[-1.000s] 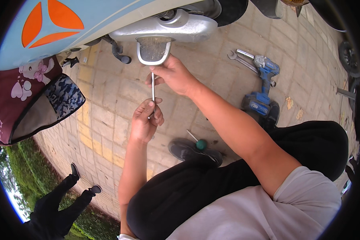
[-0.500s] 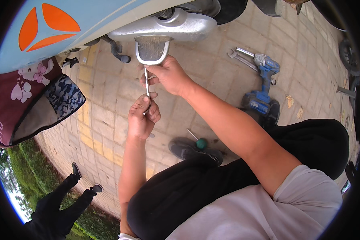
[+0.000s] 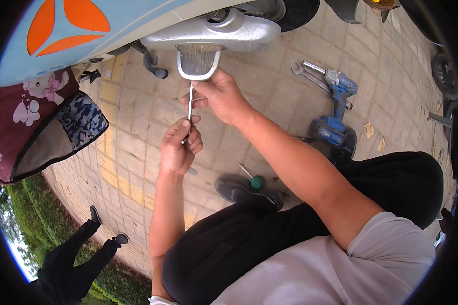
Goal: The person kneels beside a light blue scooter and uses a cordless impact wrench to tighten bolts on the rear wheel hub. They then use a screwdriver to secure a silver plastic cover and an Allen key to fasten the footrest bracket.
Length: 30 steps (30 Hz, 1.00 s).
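A silver D-shaped footrest [image 3: 198, 62] with a dark grey pad juts from the silver casing [image 3: 239, 34] of a light-blue scooter. My left hand [image 3: 180, 147] pinches the lower part of a thin metal rod [image 3: 191, 101] between thumb and fingers. From there the rod rises to the footrest's rounded lower edge. Against that edge, my right hand [image 3: 224, 96] is closed, its thumb at the rod's upper end and other fingers behind the rod. Where the rod's tip meets the footrest is hidden.
On the paving to the right lie a blue cordless impact wrench [image 3: 338, 96] and a spanner [image 3: 310, 76]. A green-handled screwdriver [image 3: 257, 182] is by my shoe [image 3: 234, 189]. A maroon cover [image 3: 30, 122] hangs at left; another person's legs [image 3: 81, 259] are below it.
The scooter and footrest appear slightly further right in view. The rod leans a little more, its lower end with my left hand further left of its tip. Both hands keep their hold.
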Each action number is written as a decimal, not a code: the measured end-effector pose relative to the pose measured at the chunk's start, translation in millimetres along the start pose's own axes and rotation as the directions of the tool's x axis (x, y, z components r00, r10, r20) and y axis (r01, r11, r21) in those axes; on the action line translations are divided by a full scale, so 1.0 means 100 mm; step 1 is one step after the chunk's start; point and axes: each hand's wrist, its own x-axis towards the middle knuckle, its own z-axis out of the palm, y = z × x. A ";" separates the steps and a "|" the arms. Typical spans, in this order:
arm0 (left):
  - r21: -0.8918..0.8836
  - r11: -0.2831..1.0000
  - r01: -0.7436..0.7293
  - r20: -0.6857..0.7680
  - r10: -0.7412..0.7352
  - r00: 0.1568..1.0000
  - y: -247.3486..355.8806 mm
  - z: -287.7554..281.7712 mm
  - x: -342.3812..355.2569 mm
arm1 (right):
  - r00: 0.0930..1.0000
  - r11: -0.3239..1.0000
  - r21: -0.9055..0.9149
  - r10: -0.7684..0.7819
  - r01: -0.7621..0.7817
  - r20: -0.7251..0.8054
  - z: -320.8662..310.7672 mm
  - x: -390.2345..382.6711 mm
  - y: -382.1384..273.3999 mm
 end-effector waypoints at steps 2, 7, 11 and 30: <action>-0.020 1.000 0.012 0.000 -0.012 1.000 -0.02 -0.01 0.02 | 1.000 1.000 -0.015 0.005 -0.005 0.017 -0.03 0.02 -0.03; -0.021 1.000 0.018 0.046 -0.017 0.999 -0.06 -0.02 0.04 | 0.998 0.996 -0.076 0.055 -0.054 0.009 -0.04 0.01 -0.09; 0.101 0.994 0.041 0.046 -0.046 0.998 -0.06 0.03 0.04 | 0.995 0.986 -0.128 0.105 -0.104 -0.002 -0.08 -0.03 -0.13; -0.218 0.975 -0.046 0.111 0.072 0.991 0.69 0.62 0.87 | 0.977 0.993 -0.111 -0.066 0.044 -0.202 -0.13 -0.27 -0.03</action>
